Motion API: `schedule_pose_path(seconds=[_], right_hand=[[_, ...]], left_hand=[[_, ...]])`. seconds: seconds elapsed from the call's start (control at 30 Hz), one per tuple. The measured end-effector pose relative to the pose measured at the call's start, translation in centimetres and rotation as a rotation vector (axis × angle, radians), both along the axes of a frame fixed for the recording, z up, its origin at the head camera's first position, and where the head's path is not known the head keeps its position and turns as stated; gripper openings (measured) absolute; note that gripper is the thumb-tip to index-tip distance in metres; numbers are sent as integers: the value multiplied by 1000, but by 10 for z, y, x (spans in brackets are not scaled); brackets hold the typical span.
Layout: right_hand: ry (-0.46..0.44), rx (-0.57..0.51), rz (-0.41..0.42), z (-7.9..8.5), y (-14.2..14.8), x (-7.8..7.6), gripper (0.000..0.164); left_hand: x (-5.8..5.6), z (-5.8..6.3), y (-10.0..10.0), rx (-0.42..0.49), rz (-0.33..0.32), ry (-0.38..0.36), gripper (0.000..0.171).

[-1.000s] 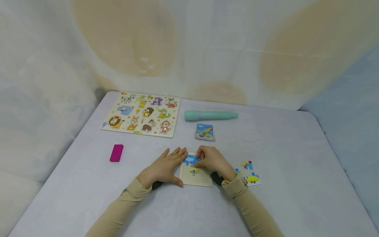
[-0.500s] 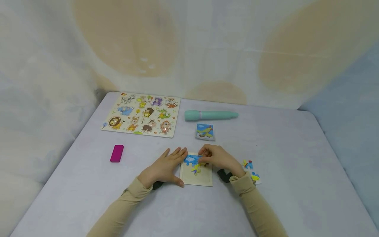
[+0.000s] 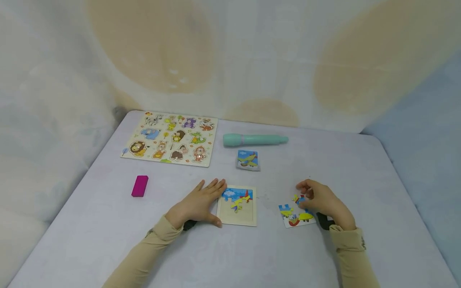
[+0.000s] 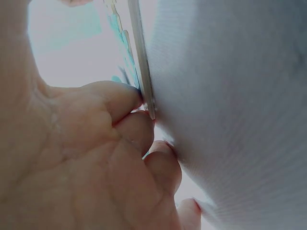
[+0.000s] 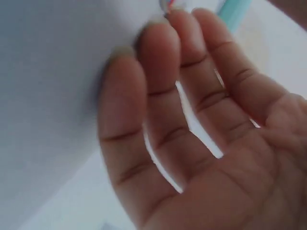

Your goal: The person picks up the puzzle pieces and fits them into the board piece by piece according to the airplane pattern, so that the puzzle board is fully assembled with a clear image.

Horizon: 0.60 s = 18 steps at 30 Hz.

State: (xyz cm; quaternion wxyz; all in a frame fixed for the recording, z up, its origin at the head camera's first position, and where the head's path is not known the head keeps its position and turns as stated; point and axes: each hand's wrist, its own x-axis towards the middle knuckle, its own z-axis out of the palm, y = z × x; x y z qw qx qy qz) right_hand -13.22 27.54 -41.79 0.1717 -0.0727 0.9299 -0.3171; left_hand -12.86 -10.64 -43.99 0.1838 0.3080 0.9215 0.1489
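A small wooden puzzle tray (image 3: 237, 219) lies in front of me in the head view. Joined jigsaw pieces (image 3: 230, 194), blue sky with parts of a yellow plane, fill its upper part. My left hand (image 3: 199, 204) rests flat with spread fingers at the tray's left edge; the left wrist view has its fingertips (image 4: 136, 127) against that edge. To the right, my right hand (image 3: 324, 202) hovers with relaxed fingers over a white card bearing loose jigsaw pieces (image 3: 306, 217). Its thumb tip is close to a blue and red piece. Nothing shows between its fingers in the right wrist view.
Behind the tray lies a small plane picture card (image 3: 247, 160), and beyond it a mint-green tube with a cap (image 3: 255, 139). A wooden animal puzzle board (image 3: 169, 138) is at the back left. A magenta block (image 3: 139, 186) lies on the left.
My right hand has left the tray and moved right to the loose pieces. A piece with a red tail part now sits at the tray's upper right. My left hand has stayed put.
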Motion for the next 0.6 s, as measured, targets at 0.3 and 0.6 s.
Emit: schedule_pose_path(seconds=[0.3,0.6], right_hand=[[51,71,42,1,-5,-2,24],[126,-49,64,0,-38,-13,14]], left_hand=[[1,2,0,9,5,-3,116],[1,1,-1,9,2,-2,116]])
